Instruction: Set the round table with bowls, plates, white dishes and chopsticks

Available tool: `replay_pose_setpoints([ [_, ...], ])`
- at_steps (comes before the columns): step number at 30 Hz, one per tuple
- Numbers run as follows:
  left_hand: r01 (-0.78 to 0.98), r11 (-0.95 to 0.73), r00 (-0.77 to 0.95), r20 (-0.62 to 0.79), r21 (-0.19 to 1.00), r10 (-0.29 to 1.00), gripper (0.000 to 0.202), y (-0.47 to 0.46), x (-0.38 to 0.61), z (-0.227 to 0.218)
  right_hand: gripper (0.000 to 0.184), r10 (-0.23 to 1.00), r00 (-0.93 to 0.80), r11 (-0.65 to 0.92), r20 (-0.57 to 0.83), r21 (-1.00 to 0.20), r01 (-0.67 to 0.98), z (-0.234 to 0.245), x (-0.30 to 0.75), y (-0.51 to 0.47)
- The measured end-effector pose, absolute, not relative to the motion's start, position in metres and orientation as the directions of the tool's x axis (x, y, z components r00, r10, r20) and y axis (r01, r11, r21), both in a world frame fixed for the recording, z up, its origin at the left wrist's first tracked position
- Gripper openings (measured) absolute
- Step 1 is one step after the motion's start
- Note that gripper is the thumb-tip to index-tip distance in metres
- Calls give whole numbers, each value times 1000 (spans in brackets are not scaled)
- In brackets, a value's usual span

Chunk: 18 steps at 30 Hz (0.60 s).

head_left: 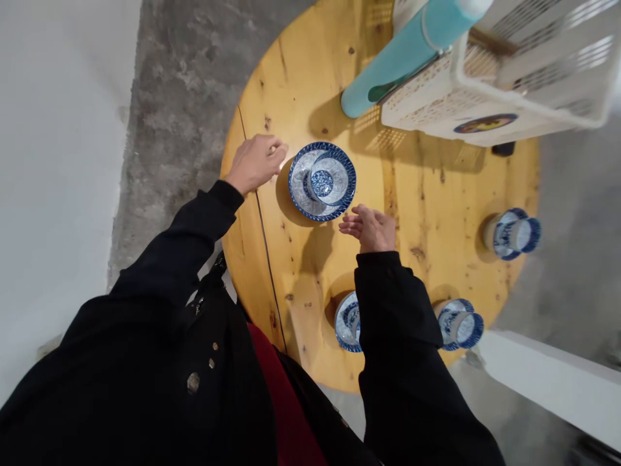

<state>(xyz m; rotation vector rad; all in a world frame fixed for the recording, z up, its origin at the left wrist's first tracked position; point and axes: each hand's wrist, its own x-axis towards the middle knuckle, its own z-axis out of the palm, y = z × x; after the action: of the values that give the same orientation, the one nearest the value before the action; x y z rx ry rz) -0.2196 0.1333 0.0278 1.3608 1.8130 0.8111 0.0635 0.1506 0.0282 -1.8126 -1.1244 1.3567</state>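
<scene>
On a round pine tabletop (pixel 310 84) lies a blue-and-white porcelain saucer (pixel 303 194), with a small blue-and-white bowl (pixel 330 178) resting on it. My left hand (pixel 255 164) is at the saucer's left side, its fingertips almost at the rim and holding nothing. My right hand (pixel 369 228) hovers just beyond the saucer's lower right edge, fingers apart and empty. Below it, a blue-and-white dish (pixel 347 321) is partly hidden by my right sleeve (pixel 392 310).
Two blue-and-white cups (pixel 512 234) (pixel 458 323) lie tilted near the table's right edge. A teal bottle (pixel 388 71) and a white plastic basket (pixel 499 77) stand overhead at the top right. A concrete floor (pixel 179 129) and a white wall (pixel 53 162) surround the table.
</scene>
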Motion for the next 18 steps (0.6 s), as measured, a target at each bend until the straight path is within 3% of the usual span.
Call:
replay_pose_setpoints([
  [4,406,342,-235,-265,847,935,32,84,-235,7,31,874,169,-485,-456,-841,239,40,73,127],
  [12,392,431,-297,-332,813,895,37,-6,-254,-12,47,838,186,-541,-513,-826,158,52,84,42],
  [18,377,435,-280,-347,818,895,41,-24,-244,-4,52,694,243,-696,-677,-718,-13,48,66,-66],
])
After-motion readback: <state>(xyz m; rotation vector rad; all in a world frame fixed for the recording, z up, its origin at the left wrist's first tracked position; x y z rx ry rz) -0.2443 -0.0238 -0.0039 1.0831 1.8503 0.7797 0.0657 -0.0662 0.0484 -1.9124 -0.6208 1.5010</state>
